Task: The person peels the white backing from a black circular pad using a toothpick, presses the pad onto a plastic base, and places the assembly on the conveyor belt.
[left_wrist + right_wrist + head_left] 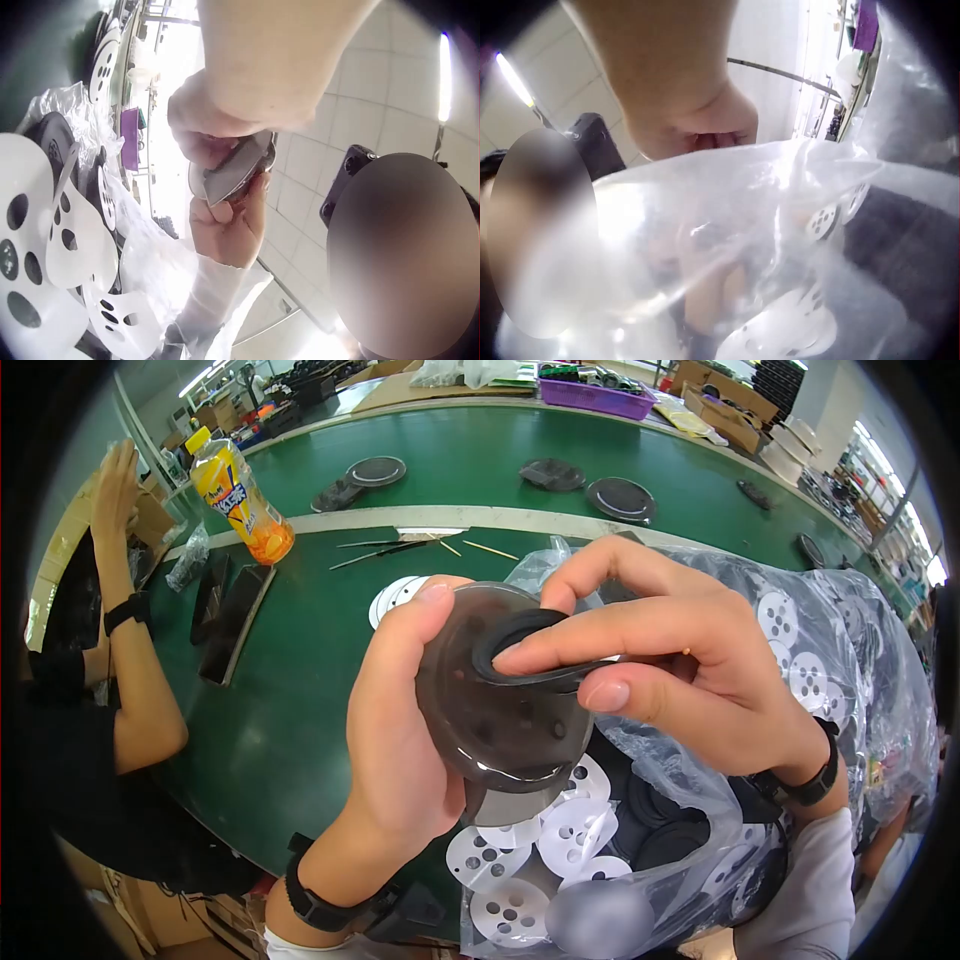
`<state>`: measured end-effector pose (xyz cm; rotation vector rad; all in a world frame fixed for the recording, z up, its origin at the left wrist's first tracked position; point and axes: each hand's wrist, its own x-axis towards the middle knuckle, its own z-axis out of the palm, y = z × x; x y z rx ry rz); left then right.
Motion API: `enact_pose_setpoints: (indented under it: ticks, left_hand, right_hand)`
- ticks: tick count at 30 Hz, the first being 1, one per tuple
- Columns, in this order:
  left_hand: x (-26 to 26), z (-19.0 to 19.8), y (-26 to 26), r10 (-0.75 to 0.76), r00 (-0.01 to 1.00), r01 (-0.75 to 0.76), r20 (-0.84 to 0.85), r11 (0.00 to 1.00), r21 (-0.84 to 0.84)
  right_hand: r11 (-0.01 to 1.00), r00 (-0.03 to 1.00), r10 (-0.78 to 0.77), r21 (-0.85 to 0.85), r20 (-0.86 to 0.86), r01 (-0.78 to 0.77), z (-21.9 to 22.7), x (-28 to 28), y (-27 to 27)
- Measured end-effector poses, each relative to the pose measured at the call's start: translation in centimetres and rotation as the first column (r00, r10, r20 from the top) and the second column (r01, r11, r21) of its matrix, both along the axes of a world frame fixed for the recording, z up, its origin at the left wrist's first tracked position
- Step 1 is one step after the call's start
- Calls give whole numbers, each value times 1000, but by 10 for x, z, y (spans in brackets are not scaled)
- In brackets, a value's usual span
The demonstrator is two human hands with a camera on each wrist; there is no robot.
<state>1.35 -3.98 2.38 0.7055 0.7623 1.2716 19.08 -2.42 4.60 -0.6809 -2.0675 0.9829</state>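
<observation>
My left hand (pixel 395 730) grips a smoky grey see-through round cover (pixel 500 735) by its edge, thumb along the rim. With thumb and fingers, my right hand (pixel 690 640) pinches a thin, bent black round piece (pixel 540 678) against the cover's face. Below the cover lie white discs with round holes (pixel 510 912) and several black discs (pixel 670 842), partly under a clear plastic bag (pixel 690 760). In the left wrist view both hands meet at the grey cover (pixel 236 176). The bag hides much of the right wrist view, where the right hand (pixel 705 127) shows above it.
A yellow-capped drink bottle (pixel 240 500) and dark boxes (pixel 235 625) stand left. Tweezers (pixel 385 550) and thin sticks lie behind the hands. More round covers (pixel 620 500) rest farther back, near a purple basket (pixel 595 398). Another person's arm (pixel 135 670) is at the left.
</observation>
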Motion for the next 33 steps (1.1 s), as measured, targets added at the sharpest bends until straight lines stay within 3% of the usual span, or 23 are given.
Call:
enact_pose_setpoints:
  ticks: [2, 7, 14, 17, 24, 33]
  left_hand:
    - [-3, -1, -1, -60, 995, 62, 83, 998, -23]
    - [-3, -6, -4, -168, 938, 196, 303, 979, -63]
    - [-1, -4, -5, -126, 981, 136, 149, 989, -61]
    - [1, -6, -2, -122, 988, 123, 98, 992, -4]
    - [6, -3, -2, -118, 993, 121, -30, 983, 138]
    - [5, -7, 2, -124, 992, 127, -29, 986, 111]
  right_hand:
    - [989, 994, -41, 142, 97, 27, 0, -1, -1]
    - [970, 993, -43, 241, 108, 16, -7, -3, 1]
    - [896, 989, -40, 444, 145, -29, -9, -2, 7]
    - [896, 954, -157, 443, 255, 29, 1, -2, -4]
    - [874, 958, -150, 485, 245, 12, 2, 0, -4]
    - [817, 921, -226, 577, 318, 1, 4, 0, -4]
